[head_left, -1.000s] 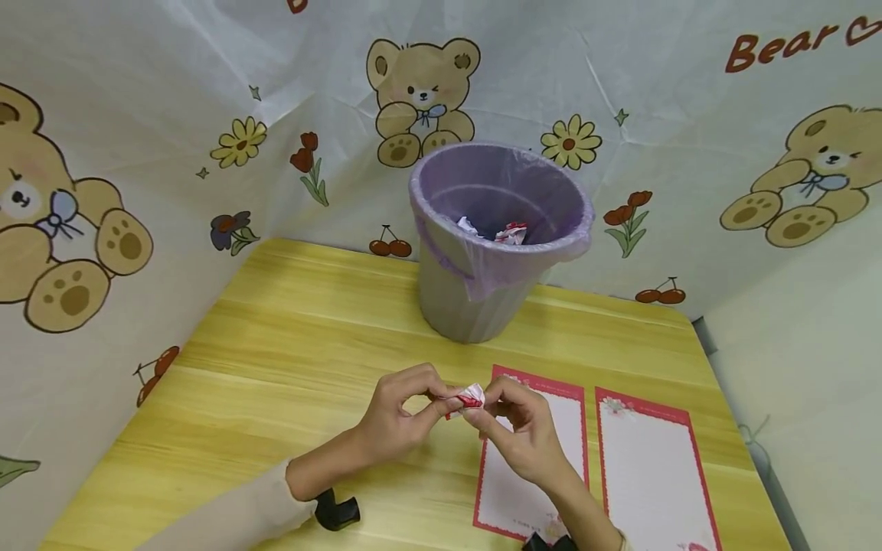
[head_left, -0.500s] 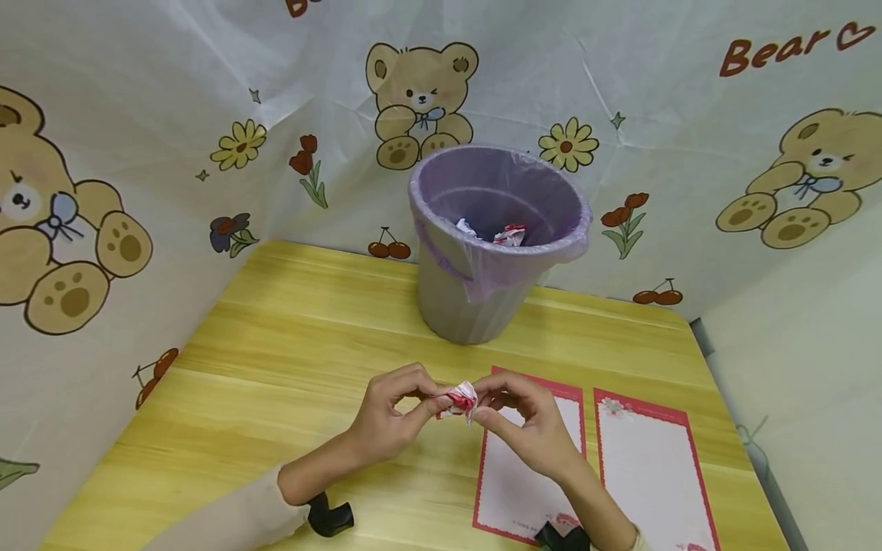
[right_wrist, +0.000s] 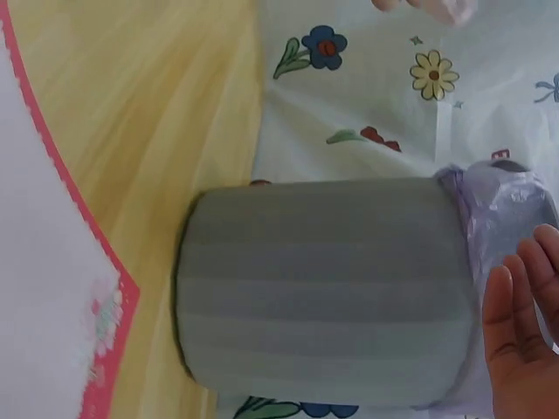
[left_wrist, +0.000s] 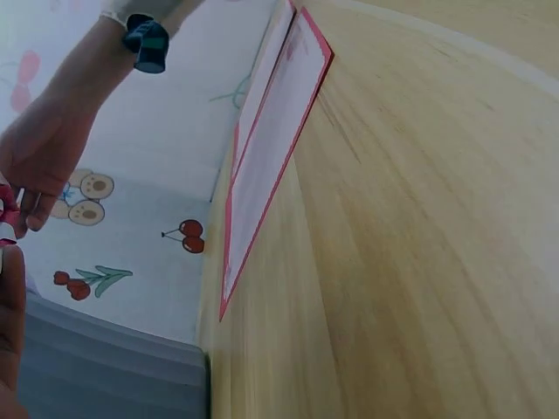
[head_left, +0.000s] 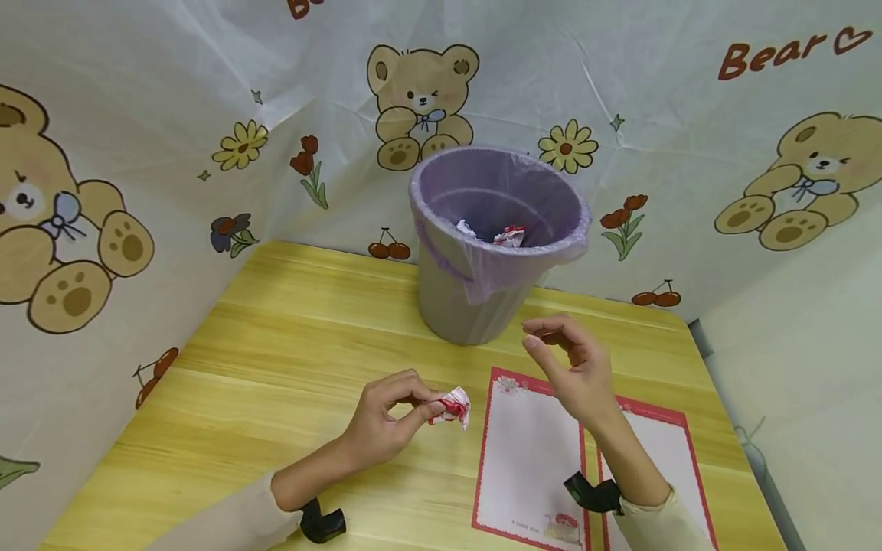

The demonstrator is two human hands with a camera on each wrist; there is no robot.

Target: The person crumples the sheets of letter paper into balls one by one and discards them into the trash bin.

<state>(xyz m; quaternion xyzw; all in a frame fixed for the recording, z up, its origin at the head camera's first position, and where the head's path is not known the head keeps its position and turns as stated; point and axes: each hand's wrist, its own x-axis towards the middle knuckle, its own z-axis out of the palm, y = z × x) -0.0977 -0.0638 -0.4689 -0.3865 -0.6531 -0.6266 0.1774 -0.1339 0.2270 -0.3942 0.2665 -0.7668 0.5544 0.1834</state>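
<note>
My left hand (head_left: 386,421) pinches a crumpled ball of red-and-white paper (head_left: 456,408) between thumb and fingertips, above the table. In the left wrist view only a sliver of the crumpled paper (left_wrist: 7,214) shows at the left edge. My right hand (head_left: 575,367) holds nothing; its fingers are loosely bent, thumb apart from the fingertips, over the top of the sheets. In the right wrist view the right hand's fingers (right_wrist: 528,305) appear beside the bin's bag-covered rim.
A grey bin (head_left: 458,306) with a purple liner bag (head_left: 575,245) stands at the back, with crumpled papers (head_left: 510,236) inside. Two red-bordered white sheets (head_left: 527,467) lie at the right of the wooden table (head_left: 276,367). A bear-print cloth (head_left: 324,61) hangs behind.
My right hand has let go of the crumpled paper and moved up and to the right. My left hand keeps the paper, shifting slightly left.
</note>
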